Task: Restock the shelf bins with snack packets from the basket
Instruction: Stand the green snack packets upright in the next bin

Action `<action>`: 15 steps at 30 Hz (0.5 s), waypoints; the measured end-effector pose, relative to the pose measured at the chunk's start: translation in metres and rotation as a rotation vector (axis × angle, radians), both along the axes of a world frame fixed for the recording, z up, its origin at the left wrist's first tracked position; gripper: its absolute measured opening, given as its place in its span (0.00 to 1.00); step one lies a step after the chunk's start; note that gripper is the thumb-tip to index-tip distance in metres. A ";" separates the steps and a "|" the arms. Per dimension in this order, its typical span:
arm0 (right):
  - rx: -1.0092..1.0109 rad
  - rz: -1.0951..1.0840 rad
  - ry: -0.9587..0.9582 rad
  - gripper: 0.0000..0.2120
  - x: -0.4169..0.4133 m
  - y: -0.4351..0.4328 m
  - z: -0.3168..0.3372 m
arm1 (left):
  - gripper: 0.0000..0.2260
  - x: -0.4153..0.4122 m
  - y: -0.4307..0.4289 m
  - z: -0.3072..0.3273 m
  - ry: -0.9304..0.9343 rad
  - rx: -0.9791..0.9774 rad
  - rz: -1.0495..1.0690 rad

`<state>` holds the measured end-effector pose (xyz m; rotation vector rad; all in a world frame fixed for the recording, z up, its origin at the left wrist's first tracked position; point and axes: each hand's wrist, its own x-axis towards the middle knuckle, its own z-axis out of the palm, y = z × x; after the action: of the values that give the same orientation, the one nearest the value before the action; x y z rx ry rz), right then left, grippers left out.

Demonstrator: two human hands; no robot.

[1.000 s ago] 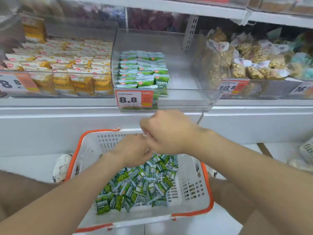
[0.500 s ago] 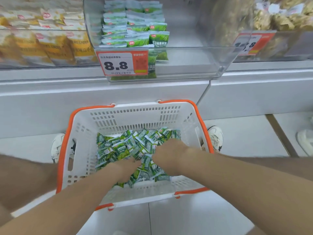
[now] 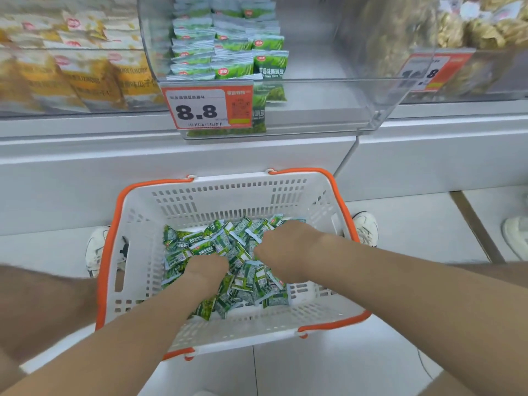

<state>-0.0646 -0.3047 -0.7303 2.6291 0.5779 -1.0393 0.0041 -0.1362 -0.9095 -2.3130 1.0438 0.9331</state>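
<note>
A white basket with an orange rim (image 3: pixel 108 252) stands on the floor below the shelf, holding a loose pile of green snack packets (image 3: pixel 205 242). Both my hands are down in that pile, knuckles up. My left hand (image 3: pixel 207 271) digs its curled fingers into packets at the pile's middle. Further back on the right side, my right hand (image 3: pixel 287 250) curls over packets; its fingertips are hidden. Above, a clear shelf bin (image 3: pixel 328 90) holds neat rows of the same green packets (image 3: pixel 228 52) in its left half, behind an 8.8 price tag (image 3: pixel 200 110).
A bin of yellow packets (image 3: pixel 71 75) sits left of the clear bin, and a bin of brown snacks (image 3: pixel 471 32) sits to its right. My white shoes (image 3: pixel 95 250) (image 3: pixel 365 227) flank the basket. Another white shoe (image 3: pixel 514 235) is at the far right.
My hands dropped from above the basket's back edge down into the packet pile, and my view tilted downward. Over the last half second they stay dug into the packets.
</note>
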 end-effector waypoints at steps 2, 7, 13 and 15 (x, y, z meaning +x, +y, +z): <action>-0.001 -0.042 -0.009 0.07 0.001 -0.001 0.006 | 0.12 0.007 -0.001 0.007 -0.005 -0.063 0.042; 0.047 -0.155 -0.100 0.04 0.007 -0.006 0.034 | 0.13 0.027 -0.018 0.058 0.217 -0.378 0.260; 0.277 -0.368 -0.274 0.23 0.019 -0.035 0.085 | 0.10 0.026 -0.047 0.174 0.562 -0.866 0.447; 0.338 -0.439 -0.295 0.31 0.018 -0.042 0.105 | 0.08 0.025 -0.049 0.212 0.601 -0.974 0.443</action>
<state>-0.0464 -0.3465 -0.6250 3.2252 0.1149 -0.6720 0.0286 -0.1848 -0.6974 -3.2456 1.4830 1.6284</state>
